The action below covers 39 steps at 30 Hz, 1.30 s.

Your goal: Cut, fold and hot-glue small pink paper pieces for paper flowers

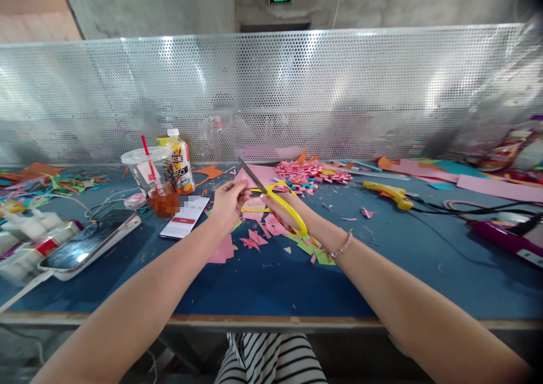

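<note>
Right hand (pixel 285 210) gripped the yellow-handled scissors (pixel 275 198), fingers through the loops, blades angled up and to the left with the tips raised above the counter (pixel 263 282). Left hand (pixel 229 202) was closed in a pinch on a small pink paper piece (pixel 246 178), held just at the blades; whether the blades were cutting into it could not be told. Both hands were held over the blue counter surface, near its middle.

Directly below the hands lay loose pink and green paper scraps (pixel 258 238). Behind them, a heap of pink folded paper bits (pixel 307 176). To the left: a phone with a lit screen (pixel 185 218), a clear plastic cup with a red straw (pixel 149 176), and a bottle (pixel 178 160) just behind the cup. Further left, a second phone in a white case (pixel 91 242). To the right, well apart from the hands, a yellow glue gun (pixel 388 194) with a black cable. A perforated metal screen (pixel 297 90) stood along the back edge.
</note>
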### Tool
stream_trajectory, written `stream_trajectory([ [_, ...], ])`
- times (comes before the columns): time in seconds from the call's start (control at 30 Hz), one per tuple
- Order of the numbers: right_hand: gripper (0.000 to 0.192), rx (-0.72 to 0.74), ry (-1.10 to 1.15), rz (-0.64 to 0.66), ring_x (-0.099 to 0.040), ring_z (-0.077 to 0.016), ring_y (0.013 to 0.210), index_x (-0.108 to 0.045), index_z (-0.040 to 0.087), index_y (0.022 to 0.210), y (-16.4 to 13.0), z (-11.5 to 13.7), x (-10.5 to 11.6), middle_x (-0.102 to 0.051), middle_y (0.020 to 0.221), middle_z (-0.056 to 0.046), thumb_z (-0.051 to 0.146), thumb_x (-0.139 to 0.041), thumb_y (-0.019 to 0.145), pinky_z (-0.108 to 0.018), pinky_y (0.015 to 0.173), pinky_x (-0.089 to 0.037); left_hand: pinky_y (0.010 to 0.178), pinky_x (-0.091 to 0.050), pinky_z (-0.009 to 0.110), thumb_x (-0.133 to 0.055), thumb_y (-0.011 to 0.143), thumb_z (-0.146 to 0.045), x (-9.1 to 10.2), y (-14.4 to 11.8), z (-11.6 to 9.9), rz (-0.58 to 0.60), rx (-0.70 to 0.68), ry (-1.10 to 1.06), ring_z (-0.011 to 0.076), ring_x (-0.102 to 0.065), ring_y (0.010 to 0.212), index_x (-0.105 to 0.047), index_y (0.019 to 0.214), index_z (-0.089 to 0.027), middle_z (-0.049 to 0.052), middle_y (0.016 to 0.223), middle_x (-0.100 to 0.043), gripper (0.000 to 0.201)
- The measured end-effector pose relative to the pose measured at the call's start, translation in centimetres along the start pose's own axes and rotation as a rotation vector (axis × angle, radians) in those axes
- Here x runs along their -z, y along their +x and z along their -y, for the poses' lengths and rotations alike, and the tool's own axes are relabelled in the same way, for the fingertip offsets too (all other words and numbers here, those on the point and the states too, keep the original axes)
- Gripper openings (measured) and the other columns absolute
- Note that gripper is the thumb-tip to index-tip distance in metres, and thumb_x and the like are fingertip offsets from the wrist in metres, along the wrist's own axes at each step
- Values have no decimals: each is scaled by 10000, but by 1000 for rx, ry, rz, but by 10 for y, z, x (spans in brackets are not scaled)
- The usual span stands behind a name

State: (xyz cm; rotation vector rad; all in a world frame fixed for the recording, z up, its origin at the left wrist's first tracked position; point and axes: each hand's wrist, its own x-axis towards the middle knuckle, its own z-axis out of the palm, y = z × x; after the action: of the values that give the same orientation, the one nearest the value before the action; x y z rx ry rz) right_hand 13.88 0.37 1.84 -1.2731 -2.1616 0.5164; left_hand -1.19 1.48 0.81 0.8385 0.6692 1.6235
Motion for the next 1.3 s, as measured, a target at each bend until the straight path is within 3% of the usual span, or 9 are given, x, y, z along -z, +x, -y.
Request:
stream_trajectory([
  [0.13, 333, 5, -222, -151, -511, -132, 550, -534, 152, 716, 8, -20, 1, -569, 637, -49, 441, -407, 822, -239, 506, -335, 560, -469, 150, -670, 618, -108, 0, -1, 3, 32, -10, -36, 36, -543, 502, -610, 632, -115, -19, 560, -585, 61],
  [0.23, 264, -54, -462, -109, -562, -174, 654, -567, 135, 820, 12, -39, 3, -612, 781, -107, 379, -474, 782, -254, 558, -351, 654, -494, 186, -652, 626, -78, -1, -1, 5, 26, -6, -64, 66, -595, 589, -619, 628, -112, 5, 610, -622, 48],
  [0.33, 280, -131, -593, 7, -569, -205, 662, -585, 119, 749, 12, -51, 7, -611, 749, -139, 394, -533, 731, -274, 565, -369, 730, -498, 235, -612, 663, -94, -1, 0, 5, -10, 22, -81, 107, -627, 670, -623, 621, -102, 51, 669, -651, 44],
  [0.4, 252, -69, -597, -75, -570, -226, 745, -591, 108, 755, 13, -53, 8, -612, 794, -160, 351, -526, 740, -293, 629, -391, 760, -492, 253, -613, 646, -73, -2, 0, 5, -21, 26, -48, 113, -627, 674, -624, 627, -93, 60, 685, -652, 30],
  [0.5, 242, 33, -346, -225, -562, -194, 791, -590, 125, 782, 16, -46, 10, -617, 829, -116, 319, -446, 797, -292, 692, -406, 769, -488, 279, -640, 582, -22, -1, -2, 6, 26, -3, 67, 96, -606, 616, -626, 692, -98, 32, 674, -638, 134],
  [0.63, 273, 50, 168, -90, -539, -116, 614, -574, 152, 746, 17, -33, 5, -601, 708, -36, 365, -417, 814, -240, 579, -429, 751, -493, 295, -683, 555, -67, 0, -4, 10, 67, -62, 211, 102, -600, 644, -611, 721, -116, 13, 681, -621, 188],
  [0.77, 156, 57, 410, -83, -537, -89, 583, -577, 153, 755, 13, -23, 0, -592, 689, -17, 300, -528, 749, -221, 577, -450, 707, -499, 292, -704, 547, -128, 2, -5, 14, 113, -91, 312, 114, -603, 647, -615, 727, -122, 14, 673, -623, 201],
  [1.0, 88, 36, 517, -68, -541, -71, 565, -606, 150, 690, 12, -19, 0, -584, 643, 3, 228, -570, 707, -196, 554, -456, 685, -478, 273, -705, 564, -186, 8, -1, 18, 119, -137, 421, 115, -598, 640, -655, 753, -127, 42, 691, -652, 204],
  [1.3, 143, 16, 589, -63, -583, -84, 626, -634, 150, 790, 15, -26, -7, -624, 713, -14, 256, -609, 696, -212, 583, -499, 741, -478, 309, -680, 611, -234, 6, -5, 20, 131, -141, 405, 137, -607, 695, -672, 752, -138, 46, 730, -660, 171],
])
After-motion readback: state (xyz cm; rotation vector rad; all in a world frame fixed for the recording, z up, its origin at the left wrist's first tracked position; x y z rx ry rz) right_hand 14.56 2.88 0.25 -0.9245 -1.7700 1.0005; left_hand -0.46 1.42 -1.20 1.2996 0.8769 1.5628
